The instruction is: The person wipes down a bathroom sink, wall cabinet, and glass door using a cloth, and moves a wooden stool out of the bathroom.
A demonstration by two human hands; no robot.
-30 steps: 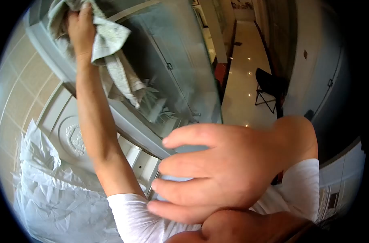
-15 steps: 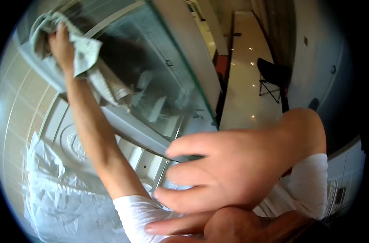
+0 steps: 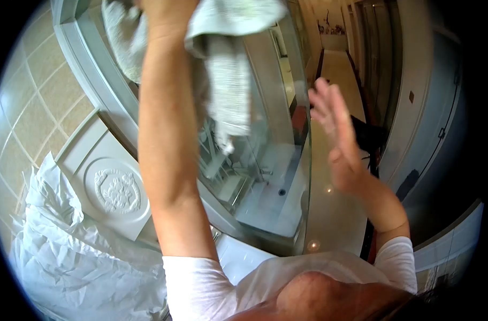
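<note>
My left hand point(image 3: 166, 13), cut off by the top edge of the view, is closed on a pale grey-white cloth point(image 3: 230, 85). The cloth hangs down in folds on both sides of my wrist, in front of a large glass pane point(image 3: 265, 176); I cannot tell whether it touches the glass. My right hand point(image 3: 340, 139) is raised beyond the pane's right edge. It holds nothing, and its fingers are stretched out.
Left of my forearm is a white panel point(image 3: 113, 184) with a raised round ornament, beside beige wall tiles point(image 3: 48, 101). Crumpled white plastic sheeting point(image 3: 83, 262) lies at lower left. A corridor floor point(image 3: 337, 69) runs back past a black folding chair point(image 3: 364, 134).
My left hand and the cloth now appear higher and farther right in the view. My right hand has moved from close to the camera to farther away, up and right. The view has shifted.
</note>
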